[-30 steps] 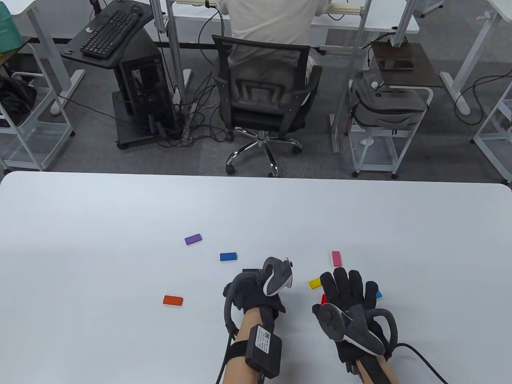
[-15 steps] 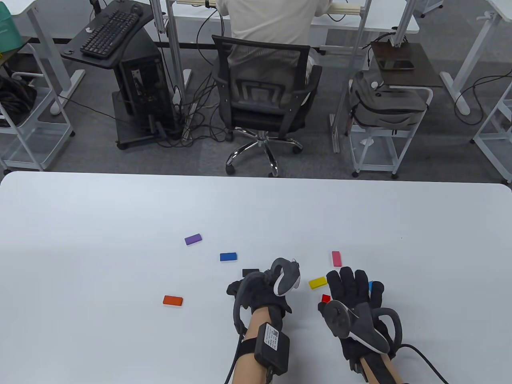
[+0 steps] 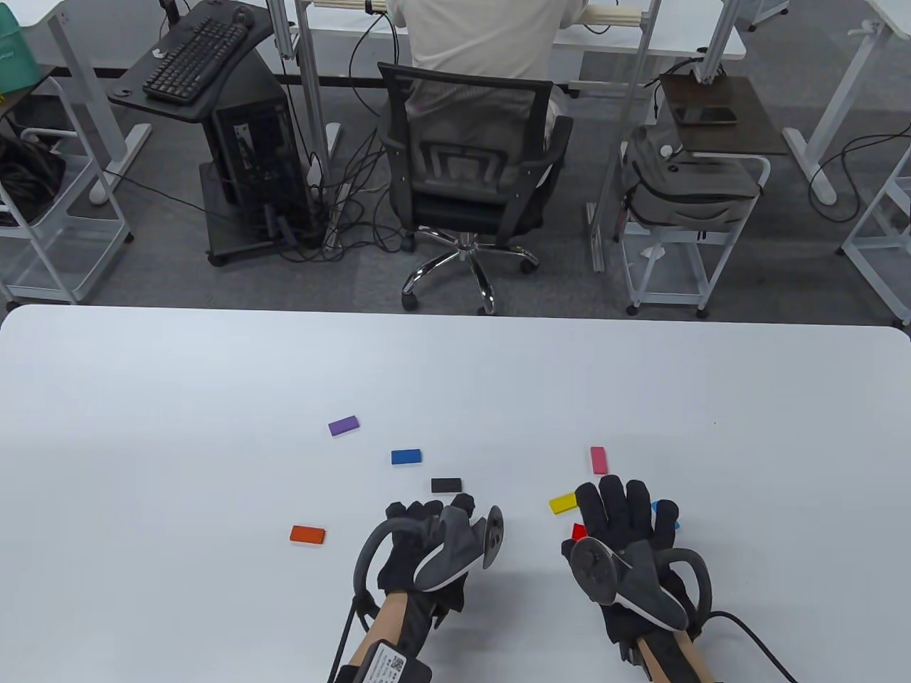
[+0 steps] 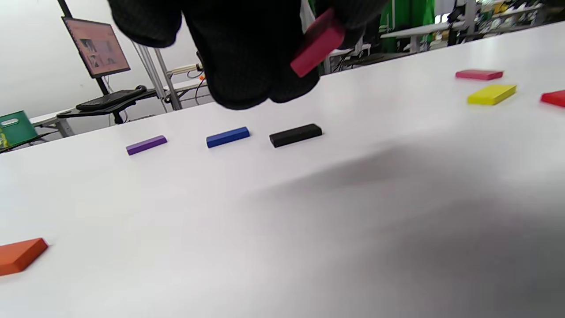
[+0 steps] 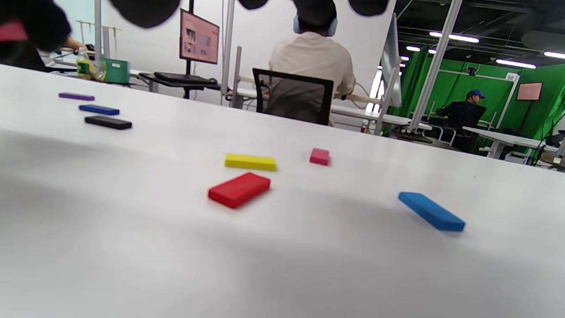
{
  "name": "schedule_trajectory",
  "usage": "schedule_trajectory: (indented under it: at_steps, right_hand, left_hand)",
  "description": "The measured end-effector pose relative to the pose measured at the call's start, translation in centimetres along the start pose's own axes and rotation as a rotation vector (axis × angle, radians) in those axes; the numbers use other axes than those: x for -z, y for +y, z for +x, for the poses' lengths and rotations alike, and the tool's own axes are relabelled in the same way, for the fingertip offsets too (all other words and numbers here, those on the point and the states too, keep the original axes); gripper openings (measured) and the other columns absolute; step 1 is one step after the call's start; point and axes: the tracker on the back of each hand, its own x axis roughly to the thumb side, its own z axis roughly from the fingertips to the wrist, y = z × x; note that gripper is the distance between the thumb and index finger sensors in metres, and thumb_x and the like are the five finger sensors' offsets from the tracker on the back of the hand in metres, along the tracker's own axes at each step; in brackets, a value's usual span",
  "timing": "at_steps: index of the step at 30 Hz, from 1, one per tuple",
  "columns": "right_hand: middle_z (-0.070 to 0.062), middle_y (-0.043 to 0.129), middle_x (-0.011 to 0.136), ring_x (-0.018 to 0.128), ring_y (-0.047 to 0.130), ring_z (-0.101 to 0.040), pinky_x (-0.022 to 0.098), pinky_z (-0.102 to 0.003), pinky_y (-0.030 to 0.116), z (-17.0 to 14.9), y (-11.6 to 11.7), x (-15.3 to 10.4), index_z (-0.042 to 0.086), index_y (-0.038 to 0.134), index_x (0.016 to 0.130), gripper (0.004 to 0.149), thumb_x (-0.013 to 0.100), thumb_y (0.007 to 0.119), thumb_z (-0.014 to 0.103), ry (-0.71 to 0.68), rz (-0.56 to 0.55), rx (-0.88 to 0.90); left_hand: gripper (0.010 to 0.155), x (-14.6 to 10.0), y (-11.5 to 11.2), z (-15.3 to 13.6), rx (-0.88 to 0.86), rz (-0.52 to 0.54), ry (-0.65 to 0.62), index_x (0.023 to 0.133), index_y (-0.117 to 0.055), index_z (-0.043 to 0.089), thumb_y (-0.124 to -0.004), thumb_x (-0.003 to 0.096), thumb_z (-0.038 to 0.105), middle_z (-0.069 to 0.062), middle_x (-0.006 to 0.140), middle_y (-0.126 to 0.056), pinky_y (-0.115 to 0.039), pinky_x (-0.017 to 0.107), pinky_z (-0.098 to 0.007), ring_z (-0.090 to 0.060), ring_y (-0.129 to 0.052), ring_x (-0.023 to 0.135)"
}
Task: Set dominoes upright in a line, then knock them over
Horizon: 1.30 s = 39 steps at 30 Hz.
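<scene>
Left hand (image 3: 420, 544), just near-side of the flat black rectangular domino (image 3: 446, 485), pinches a dark-pink rectangular domino (image 4: 318, 42) off the table. Right hand (image 3: 626, 526), fingers straight and empty, hovers right of the black domino.

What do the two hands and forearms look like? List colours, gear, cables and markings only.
Both the left hand and right hand wear black knit gloves. Each back carries a grey-and-white tracker with a dark ring. A black box with a white label is strapped to the left wrist. Black cables trail off. Forearms are bare, without sleeves.
</scene>
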Motion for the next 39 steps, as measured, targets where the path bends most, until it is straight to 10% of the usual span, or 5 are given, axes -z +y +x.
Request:
schedule_trajectory:
  at_steps: [17, 39]
  right_hand:
    - [-0.028, 0.023, 0.122, 0.106, 0.025, -0.061, 0.068, -0.077, 0.025, 1.2, 0.0, -0.5, 0.013, 0.022, 0.118, 0.073, 0.063, 0.053, 0.050, -0.034, -0.008, -0.048]
    - [-0.028, 0.024, 0.122, 0.106, 0.025, -0.061, 0.067, -0.077, 0.024, 1.6, 0.1, -0.6, 0.013, 0.023, 0.118, 0.073, 0.063, 0.053, 0.050, -0.048, 0.018, -0.073]
  left_hand:
    - [0.042, -1.5, -1.2, -1.4, -0.093, 0.192, -0.217, 0.088, -0.071, 0.045, -0.079, 0.0473, 0.043, 0.012, 0.102, -0.079, -0.063, 0.077, -0.054, -0.008, -0.088, 0.091]
    - [0.065, -0.4, -4.3, 0.1, -0.025, 0.135, -0.240, 0.107, -0.051, 0.040, -0.077, 0.0479, 0.047, 0.019, 0.103, -0.077, -0.062, 0.078, -0.053, -0.004, -0.086, 0.095]
